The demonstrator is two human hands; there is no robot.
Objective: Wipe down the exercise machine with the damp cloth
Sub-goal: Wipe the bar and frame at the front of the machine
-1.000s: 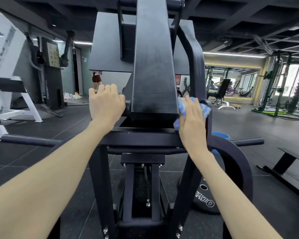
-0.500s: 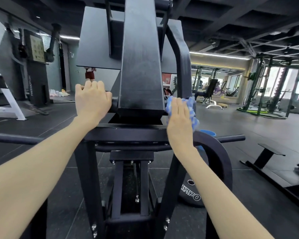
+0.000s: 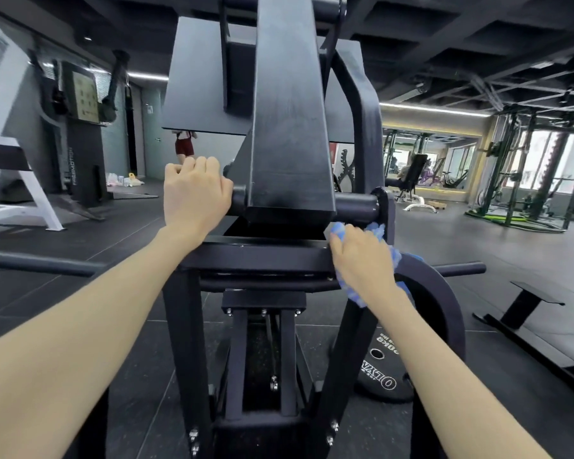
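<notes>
A black steel exercise machine (image 3: 289,154) fills the middle of the view, with a wide upright beam and a flat plate behind it. My left hand (image 3: 194,193) is curled over the pivot bar on the beam's left side. My right hand (image 3: 362,260) presses a blue cloth (image 3: 375,231) against the frame's right upright, just below the pivot bar's right end. The cloth bunches out above and below my fingers. Part of it is hidden under my palm.
A black weight plate (image 3: 383,372) leans at the machine's lower right. Horizontal plate pegs stick out left (image 3: 43,265) and right (image 3: 461,268). A low black bench (image 3: 531,303) stands right. Other gym machines line the left wall and far right. A person in red shorts (image 3: 183,145) stands far back.
My right hand with the cloth has slid down from beside the beam to the frame's right upright. My left hand has kept its hold on the pivot bar.
</notes>
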